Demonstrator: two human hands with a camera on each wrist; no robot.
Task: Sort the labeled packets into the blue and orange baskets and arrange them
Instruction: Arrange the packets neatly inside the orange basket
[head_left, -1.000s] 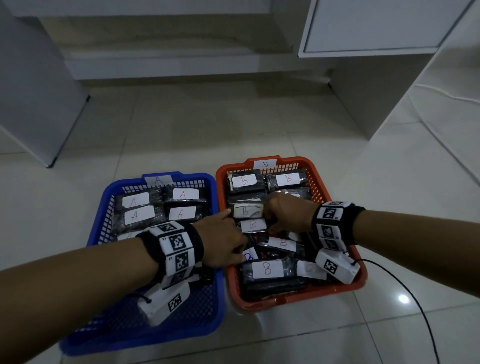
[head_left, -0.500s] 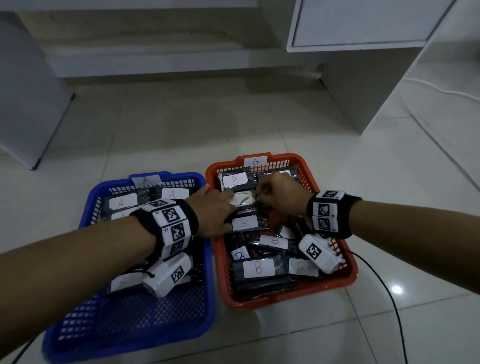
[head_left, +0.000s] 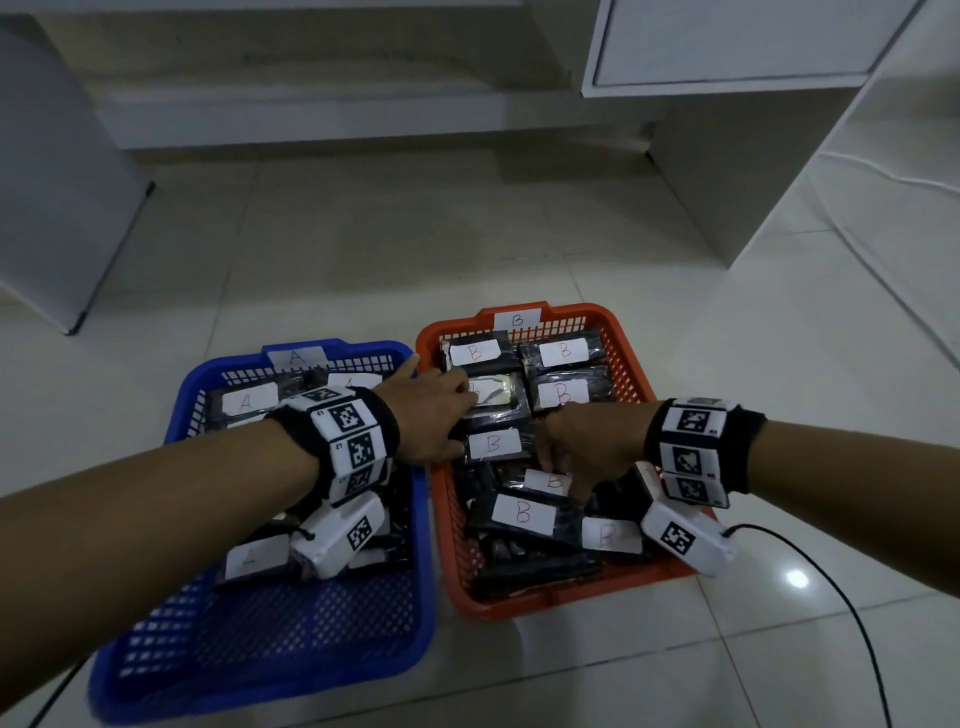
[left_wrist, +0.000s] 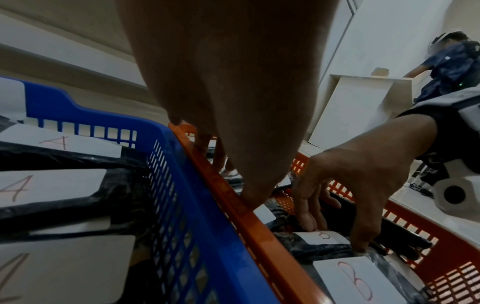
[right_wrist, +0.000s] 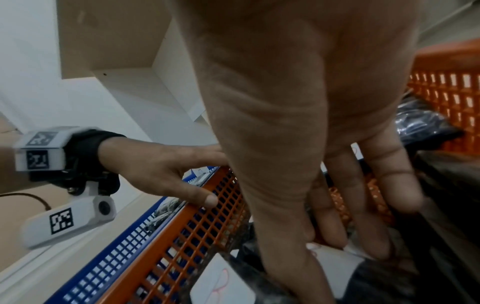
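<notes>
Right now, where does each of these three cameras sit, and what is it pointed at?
Head: worn on the head, looking down at the blue basket and orange basket; both forearms, left hand and right hand show.
Left wrist: low over the baskets' shared edge, looking along the left hand; the right hand shows too.
Right wrist: inside the orange basket, along the right hand.
All share the orange basket and B packets.
</notes>
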